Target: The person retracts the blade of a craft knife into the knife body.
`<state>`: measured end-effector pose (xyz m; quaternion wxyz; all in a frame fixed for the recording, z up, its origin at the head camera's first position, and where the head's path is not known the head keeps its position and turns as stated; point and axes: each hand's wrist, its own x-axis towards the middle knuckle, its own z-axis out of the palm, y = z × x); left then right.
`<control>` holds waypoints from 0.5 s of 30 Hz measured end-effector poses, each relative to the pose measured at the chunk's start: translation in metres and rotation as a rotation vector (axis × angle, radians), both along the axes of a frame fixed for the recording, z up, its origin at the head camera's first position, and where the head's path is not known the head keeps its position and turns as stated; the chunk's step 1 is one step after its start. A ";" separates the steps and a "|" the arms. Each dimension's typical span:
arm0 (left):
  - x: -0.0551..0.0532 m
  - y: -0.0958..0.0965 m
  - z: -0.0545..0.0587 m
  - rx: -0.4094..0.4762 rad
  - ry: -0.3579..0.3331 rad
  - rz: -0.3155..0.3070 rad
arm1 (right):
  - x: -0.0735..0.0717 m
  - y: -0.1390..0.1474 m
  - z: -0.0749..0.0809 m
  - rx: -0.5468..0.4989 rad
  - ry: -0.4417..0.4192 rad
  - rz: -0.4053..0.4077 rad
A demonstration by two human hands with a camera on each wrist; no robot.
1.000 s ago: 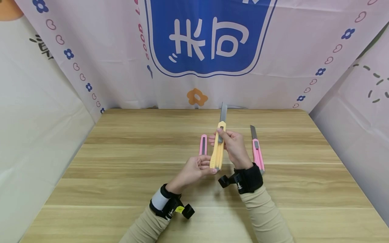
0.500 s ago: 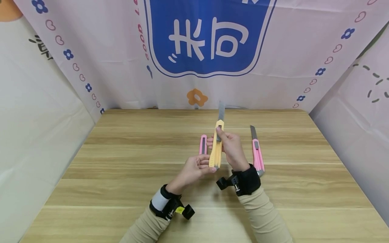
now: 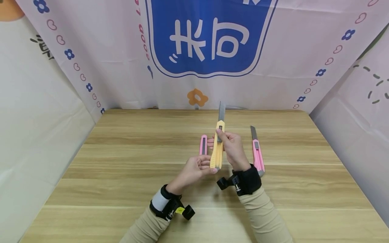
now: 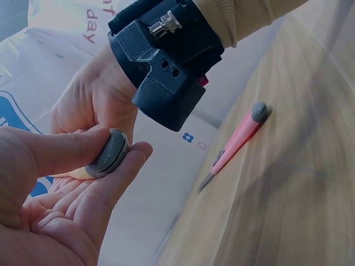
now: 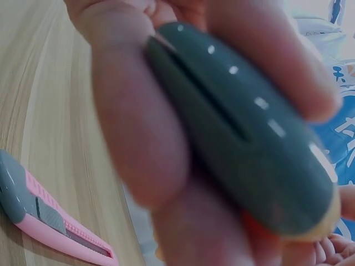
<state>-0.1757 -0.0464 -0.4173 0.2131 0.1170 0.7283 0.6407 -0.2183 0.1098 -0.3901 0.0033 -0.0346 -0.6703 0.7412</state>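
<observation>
A yellow utility knife (image 3: 216, 155) is held up over the table, its long grey blade (image 3: 222, 112) out and pointing away from me. My left hand (image 3: 194, 168) pinches its tail end; in the left wrist view, thumb and fingers close on the grey end cap (image 4: 109, 157). My right hand (image 3: 234, 148) grips the body higher up, thumb on the grey slider. Behind my left fingers lies a pink utility knife (image 3: 203, 144) with no blade showing, its lower part hidden. Right of my right hand lies another pink utility knife (image 3: 257, 153) with its blade out.
The wooden table (image 3: 121, 175) runs back to a hanging printed cloth (image 3: 121, 84). Cloth sides stand at left and right. Both wrists wear black straps with cameras (image 3: 223, 183).
The yellow knife and my right hand have shifted slightly left. My left hand keeps its pinch, and both pink knives lie where they were.
</observation>
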 end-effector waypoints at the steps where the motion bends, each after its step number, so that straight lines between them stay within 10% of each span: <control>1: 0.000 0.000 0.000 0.004 -0.009 0.003 | 0.000 0.000 0.000 -0.005 0.000 -0.001; 15: -0.001 -0.002 0.001 0.039 -0.036 -0.013 | 0.000 0.000 -0.001 -0.069 0.001 0.042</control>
